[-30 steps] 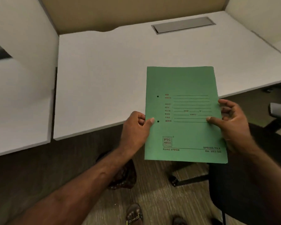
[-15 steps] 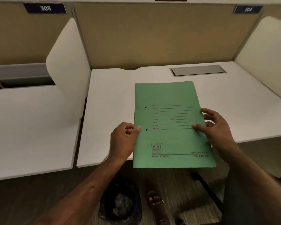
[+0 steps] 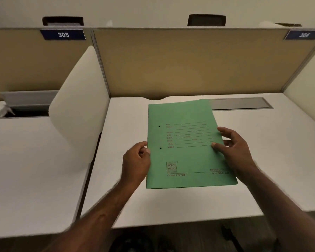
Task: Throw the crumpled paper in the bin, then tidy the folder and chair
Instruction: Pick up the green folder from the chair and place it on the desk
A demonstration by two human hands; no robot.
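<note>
Forearms reach in from the bottom edge of the view, over the near lip of the white tabletop (image 3: 153, 211). Beneath that lip a dark rounded shape sits on the floor, too dim to say whether it is the bin; neither the crumpled paper nor the chair can be made out.

Next come the hands, one at each side of the green folder (image 3: 185, 151). The left hand (image 3: 135, 164) has its fingers curled round the spine edge, level with the lower punched hole, with the thumb tip at the cover's edge. The right hand (image 3: 235, 151) lies at the opposite, open edge: its thumb (image 3: 215, 145) presses on the cover while the other fingers are spread loosely beyond the edge, some seemingly under it.

The folder itself is closed, printed side up, over the middle of the tabletop, turned a little clockwise against the front edge. Whether it is resting flat or held slightly off the surface cannot be told.

The step in hand looks like setting the folder down neatly. To do it well, keep both edges supported so the cover does not flap open, turn it until the spine lies square with the tabletop's sides, lower it flat, then slide the fingers out sideways.

Farther back, its far right corner overlaps the grey cable hatch (image 3: 244, 103). Behind rises the tan partition (image 3: 189, 60).
</note>
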